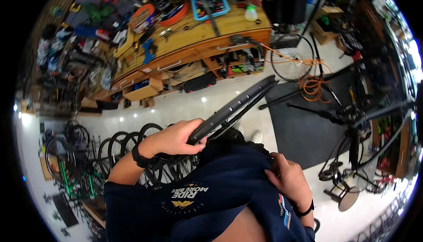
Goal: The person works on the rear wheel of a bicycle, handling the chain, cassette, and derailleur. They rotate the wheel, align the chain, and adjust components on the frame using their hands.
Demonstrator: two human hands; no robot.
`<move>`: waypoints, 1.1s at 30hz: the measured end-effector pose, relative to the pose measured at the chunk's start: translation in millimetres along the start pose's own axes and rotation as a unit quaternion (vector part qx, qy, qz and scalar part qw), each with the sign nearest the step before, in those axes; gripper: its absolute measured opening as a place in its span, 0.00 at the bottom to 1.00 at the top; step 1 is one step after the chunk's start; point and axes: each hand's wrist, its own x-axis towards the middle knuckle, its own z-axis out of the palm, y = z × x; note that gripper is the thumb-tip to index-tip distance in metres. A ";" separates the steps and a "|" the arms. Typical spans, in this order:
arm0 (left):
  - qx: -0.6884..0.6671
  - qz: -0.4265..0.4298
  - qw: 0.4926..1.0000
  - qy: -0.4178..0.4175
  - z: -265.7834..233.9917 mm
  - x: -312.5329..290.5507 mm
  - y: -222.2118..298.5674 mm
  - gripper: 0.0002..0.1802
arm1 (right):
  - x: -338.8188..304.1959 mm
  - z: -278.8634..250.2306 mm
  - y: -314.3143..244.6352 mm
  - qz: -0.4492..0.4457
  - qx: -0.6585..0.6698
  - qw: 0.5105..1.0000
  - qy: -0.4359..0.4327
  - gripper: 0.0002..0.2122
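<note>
The person grips a black bicycle wheel [238, 103] by its near edge, the left hand [178, 137] closed around the rim. I see it almost edge-on, slanting up and away to the right, in front of the body and above the pale floor [185, 105]. The right hand [291, 180] is at the side of the navy shirt [229, 167], fingers bent; whether it pinches the cloth I cannot tell. Beyond the wheel stands a cluttered wooden workbench [189, 37], and to the right lies a dark mat [304, 132].
</note>
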 end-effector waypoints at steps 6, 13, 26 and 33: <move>-0.120 0.039 0.969 0.213 -46.6 -68.2 -0.1 0.16 | 78.5 -6.0 -16.6 -0.026 -0.018 0.999 -0.028 0.20; -0.116 0.254 0.897 0.344 -121.0 -100.2 -25.1 0.27 | 229.5 14.5 -73.9 -0.120 -0.045 0.986 -0.107 0.25; 0.000 0.426 0.672 0.606 -225.7 -139.4 10.2 0.37 | 345.5 38.0 -343.6 -0.569 0.045 0.789 -0.229 0.34; 0.164 0.347 0.698 0.604 -320.0 -128.5 66.2 0.16 | 397.2 73.5 -356.2 -0.554 0.126 0.822 -0.047 0.23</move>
